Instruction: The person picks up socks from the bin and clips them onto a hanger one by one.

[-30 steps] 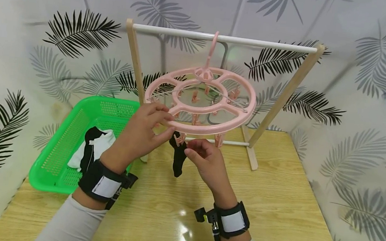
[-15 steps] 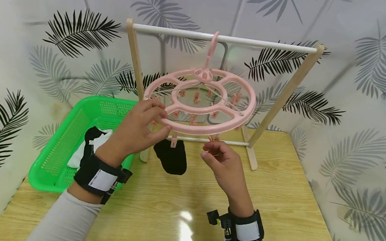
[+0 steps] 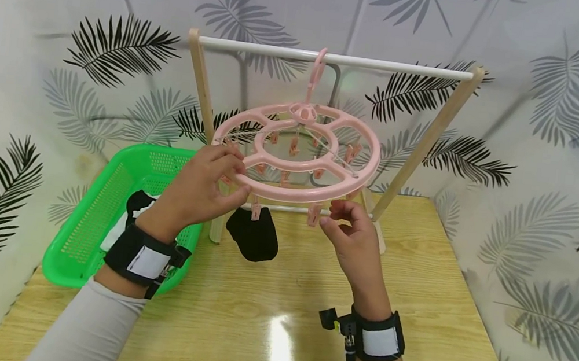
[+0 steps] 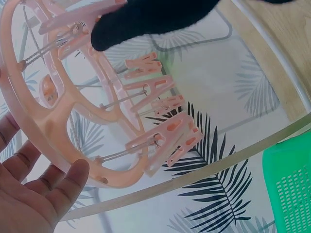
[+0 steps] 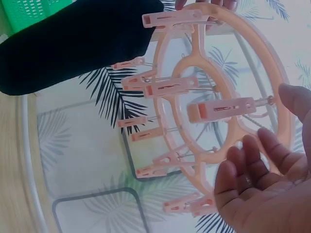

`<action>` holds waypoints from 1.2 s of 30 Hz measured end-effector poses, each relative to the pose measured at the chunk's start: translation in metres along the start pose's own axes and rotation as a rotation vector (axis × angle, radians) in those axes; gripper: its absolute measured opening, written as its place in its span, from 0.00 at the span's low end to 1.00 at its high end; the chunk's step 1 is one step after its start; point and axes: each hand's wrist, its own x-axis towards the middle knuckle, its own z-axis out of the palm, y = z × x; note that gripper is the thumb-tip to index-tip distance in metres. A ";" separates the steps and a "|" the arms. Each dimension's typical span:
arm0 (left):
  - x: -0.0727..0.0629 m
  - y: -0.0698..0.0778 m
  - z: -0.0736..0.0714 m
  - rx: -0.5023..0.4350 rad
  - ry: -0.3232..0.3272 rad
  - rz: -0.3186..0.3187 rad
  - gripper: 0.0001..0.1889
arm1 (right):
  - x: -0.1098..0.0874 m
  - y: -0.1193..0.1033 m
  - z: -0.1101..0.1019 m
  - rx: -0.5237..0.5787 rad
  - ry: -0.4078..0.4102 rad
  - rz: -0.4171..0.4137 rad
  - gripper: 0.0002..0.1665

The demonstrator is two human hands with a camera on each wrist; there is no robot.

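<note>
The round clip hanger (image 3: 293, 194) is smooth, glossy pink plastic: two concentric rings joined by curved spokes, with clothespins of like plastic on short cords. It hangs by its hook from the white rod (image 3: 400, 68) of a stand with pale, square-cut wooden posts (image 3: 429, 144), above a wood-grain table (image 3: 223, 325). A black sock (image 3: 252, 238), matte soft knit with a rounded lower end, hangs from the front-left clothespin (image 3: 256, 211). The green basket (image 3: 74, 206), perforated plastic, contains black and white fabric items (image 3: 138, 203). Relative to one second ago, the sock has turned from a narrow edge to its broad face, and the right hand (image 3: 359, 242) has moved from beside the sock to beside the neighbouring clothespin (image 3: 313, 214). The left hand (image 3: 202, 186) grips the hanger's outer ring, thumb on one side, fingers on the other. The right hand's thumb and loosely bent fingers are apart and clamp nothing; whether they touch the ring cannot be determined.
</note>
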 end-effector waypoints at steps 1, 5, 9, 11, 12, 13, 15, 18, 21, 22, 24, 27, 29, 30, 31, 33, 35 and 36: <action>0.000 -0.001 0.000 0.001 -0.001 0.001 0.08 | 0.002 0.001 0.001 0.003 -0.019 0.010 0.21; -0.002 -0.002 -0.001 0.001 -0.005 0.000 0.08 | 0.006 0.003 0.005 0.010 -0.083 0.019 0.23; -0.002 -0.004 -0.002 -0.002 0.000 0.000 0.08 | 0.009 0.004 0.009 0.039 -0.155 -0.029 0.25; -0.002 -0.005 -0.003 -0.003 0.003 -0.001 0.08 | 0.011 0.004 0.012 0.050 -0.183 -0.042 0.24; -0.002 -0.006 -0.003 -0.004 0.002 -0.002 0.07 | 0.012 0.004 0.013 0.055 -0.192 -0.043 0.24; -0.002 -0.007 -0.004 -0.004 0.001 -0.004 0.07 | 0.012 0.003 0.014 0.062 -0.201 -0.042 0.23; -0.002 -0.007 -0.004 -0.007 -0.005 -0.008 0.06 | 0.013 0.003 0.015 0.073 -0.210 -0.031 0.21; -0.001 -0.008 -0.005 -0.009 -0.018 -0.009 0.06 | 0.014 0.002 0.016 0.092 -0.222 -0.015 0.18; -0.001 -0.009 -0.005 -0.014 -0.029 -0.006 0.07 | 0.014 0.002 0.016 0.095 -0.224 -0.009 0.16; 0.000 -0.010 -0.005 -0.013 -0.032 -0.005 0.07 | 0.014 0.002 0.017 0.095 -0.224 -0.011 0.16; 0.000 -0.010 -0.006 -0.012 -0.036 -0.003 0.07 | 0.014 0.001 0.017 0.097 -0.222 -0.014 0.15; 0.001 -0.010 -0.006 -0.007 -0.039 0.001 0.08 | 0.015 0.000 0.018 0.102 -0.222 -0.029 0.14; 0.002 -0.010 -0.007 -0.006 -0.038 0.003 0.08 | 0.015 0.000 0.019 0.114 -0.221 -0.035 0.12; 0.002 -0.010 -0.007 -0.007 -0.037 0.004 0.08 | 0.015 0.000 0.019 0.121 -0.222 -0.037 0.11; 0.002 -0.010 -0.008 -0.009 -0.038 0.005 0.08 | 0.015 0.000 0.020 0.127 -0.223 -0.041 0.10; 0.003 -0.010 -0.008 -0.008 -0.039 0.006 0.08 | 0.014 0.000 0.021 0.138 -0.228 -0.045 0.09; 0.003 -0.010 -0.008 -0.008 -0.040 0.007 0.07 | 0.013 0.001 0.022 0.143 -0.235 -0.049 0.07; 0.003 -0.010 -0.008 -0.005 -0.041 0.008 0.07 | 0.013 0.002 0.022 0.144 -0.236 -0.052 0.07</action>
